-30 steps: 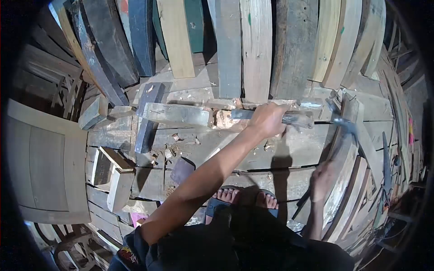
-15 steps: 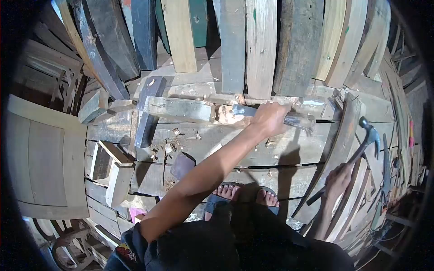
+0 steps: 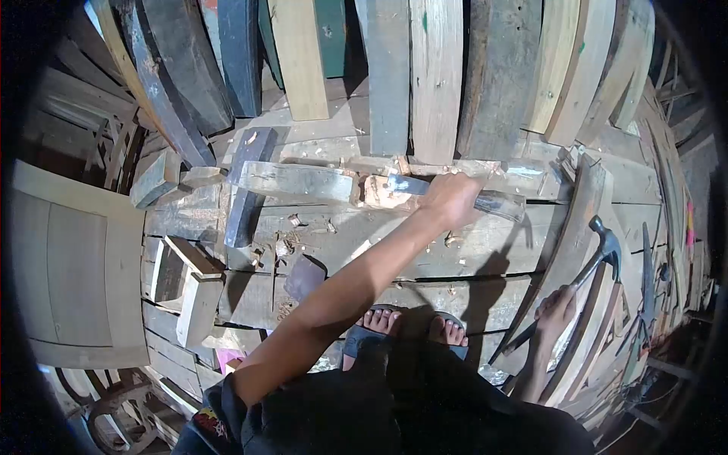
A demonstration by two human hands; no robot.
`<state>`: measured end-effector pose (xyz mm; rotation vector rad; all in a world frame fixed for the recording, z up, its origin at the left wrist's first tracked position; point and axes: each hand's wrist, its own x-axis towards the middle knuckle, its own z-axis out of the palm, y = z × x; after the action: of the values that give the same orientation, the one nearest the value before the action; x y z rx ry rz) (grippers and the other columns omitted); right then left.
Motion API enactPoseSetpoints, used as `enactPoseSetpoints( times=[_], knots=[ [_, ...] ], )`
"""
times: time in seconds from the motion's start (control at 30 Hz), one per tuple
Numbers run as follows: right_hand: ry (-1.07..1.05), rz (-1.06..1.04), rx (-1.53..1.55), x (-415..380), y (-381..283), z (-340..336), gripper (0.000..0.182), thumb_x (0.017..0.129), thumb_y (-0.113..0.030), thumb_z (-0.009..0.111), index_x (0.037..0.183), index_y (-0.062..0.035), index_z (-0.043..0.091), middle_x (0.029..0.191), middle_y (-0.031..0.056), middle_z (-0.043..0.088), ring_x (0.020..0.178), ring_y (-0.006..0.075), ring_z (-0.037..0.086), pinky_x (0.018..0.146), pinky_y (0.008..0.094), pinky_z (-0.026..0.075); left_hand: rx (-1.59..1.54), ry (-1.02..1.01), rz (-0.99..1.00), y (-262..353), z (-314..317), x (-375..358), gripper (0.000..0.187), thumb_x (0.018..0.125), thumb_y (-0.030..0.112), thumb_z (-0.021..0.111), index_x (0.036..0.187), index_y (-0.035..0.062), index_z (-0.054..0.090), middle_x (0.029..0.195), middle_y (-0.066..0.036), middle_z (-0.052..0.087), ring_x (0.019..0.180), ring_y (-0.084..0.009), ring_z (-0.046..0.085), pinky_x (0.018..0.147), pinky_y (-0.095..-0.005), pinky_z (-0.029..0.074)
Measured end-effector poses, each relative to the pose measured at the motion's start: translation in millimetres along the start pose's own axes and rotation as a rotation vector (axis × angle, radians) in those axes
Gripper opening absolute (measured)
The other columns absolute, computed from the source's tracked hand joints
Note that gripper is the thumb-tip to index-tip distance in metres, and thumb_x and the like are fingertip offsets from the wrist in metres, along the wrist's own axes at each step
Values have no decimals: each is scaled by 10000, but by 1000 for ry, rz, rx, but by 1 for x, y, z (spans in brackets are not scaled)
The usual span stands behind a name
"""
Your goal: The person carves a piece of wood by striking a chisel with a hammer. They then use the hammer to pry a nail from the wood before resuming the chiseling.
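My left hand point(image 3: 453, 199) is closed around a chisel point(image 3: 407, 184), whose flat metal blade points left. The blade lies over a pale, freshly cut recess point(image 3: 381, 192) in a weathered timber point(image 3: 299, 182). My fist hides the middle of the chisel and part of the wood beneath. This timber rests at its left on a dark crosswise block point(image 3: 250, 186). At the right, my right hand point(image 3: 557, 307) grips a claw hammer point(image 3: 607, 246) by its handle, head up and away from the chisel.
Several thick timbers point(image 3: 436, 83) stand in a row at the back. Wood chips point(image 3: 284, 246) litter the plank surface point(image 3: 349, 227). At the left are a small wooden frame point(image 3: 189, 280) and a panelled board point(image 3: 80, 265). A handsaw point(image 3: 648, 280) and long strips lie right. My feet point(image 3: 379, 322) are below.
My right hand has shifted slightly up, and the hammer head has moved a little left and down, its handle tilting. My left hand and the chisel stay almost in place.
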<state>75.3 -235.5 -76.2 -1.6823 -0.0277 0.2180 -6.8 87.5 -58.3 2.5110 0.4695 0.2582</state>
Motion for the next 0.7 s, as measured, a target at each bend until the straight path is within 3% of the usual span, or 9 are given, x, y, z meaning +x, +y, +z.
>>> enactPoseSetpoints(
  times=[0.07,0.17,0.27,0.3,0.4,0.43,0.57,0.67,0.7],
  knots=[
    [-21,-33,-9,-9,4,7,379,1118,-409,455,834,-159,454,573,-65,372,425,44,347,372,243,271,41,-12,9,-4,10,1,318,739,238,790,947,18,694,788,-252,704,808,-441,714,770,-522,571],
    [-140,70,-181,-25,-1,18,360,1115,-389,477,863,-135,510,634,-83,394,506,24,359,431,236,258,-17,-85,33,8,-4,-12,419,769,369,818,1000,36,712,976,-252,708,955,-405,703,808,-515,571],
    [-344,28,-315,-37,2,30,373,1105,-394,500,884,-95,529,639,-81,397,541,28,362,461,243,265,35,83,131,0,16,-27,534,785,487,813,1094,60,728,1254,-220,601,1192,-362,578,934,-520,510],
    [-341,22,-300,-38,9,33,366,1106,-384,498,883,-95,527,633,-83,394,533,26,359,458,243,259,149,49,214,-6,18,-31,547,835,500,776,1184,82,727,1392,-170,470,1320,-339,414,1050,-525,382],
    [-366,26,-313,-38,1,36,352,1106,-370,496,897,-90,538,631,-89,392,533,24,357,465,238,255,158,255,241,-5,19,-47,499,861,451,761,1196,83,721,1349,-163,512,1312,-346,425,1080,-514,306],
    [-379,32,-329,-37,-5,34,348,1106,-368,497,905,-87,545,632,-91,392,536,24,357,471,236,257,176,217,202,-4,18,-52,509,891,416,739,1281,97,672,1341,-147,524,1316,-328,438,1069,-503,317],
    [-152,8,-344,-26,-12,23,410,1091,-427,524,1024,-31,607,714,-63,456,618,38,388,525,232,300,67,-32,194,-10,21,-63,546,929,405,705,1363,100,574,1317,-138,557,1289,-293,496,1079,-490,312],
    [-163,36,-251,-19,-19,14,451,1084,-449,536,1100,-6,619,759,-50,482,657,45,396,555,232,320,214,-69,386,-17,47,-92,584,923,459,678,1337,61,569,1309,-127,566,1287,-281,486,1048,-493,343],
    [-214,-6,-353,-14,-22,6,444,1085,-448,534,1119,-14,618,758,-56,484,636,44,393,538,228,308,265,-99,396,-22,51,-103,562,944,468,655,1324,61,577,1285,-142,582,1273,-291,511,1048,-489,364]
  ],
)
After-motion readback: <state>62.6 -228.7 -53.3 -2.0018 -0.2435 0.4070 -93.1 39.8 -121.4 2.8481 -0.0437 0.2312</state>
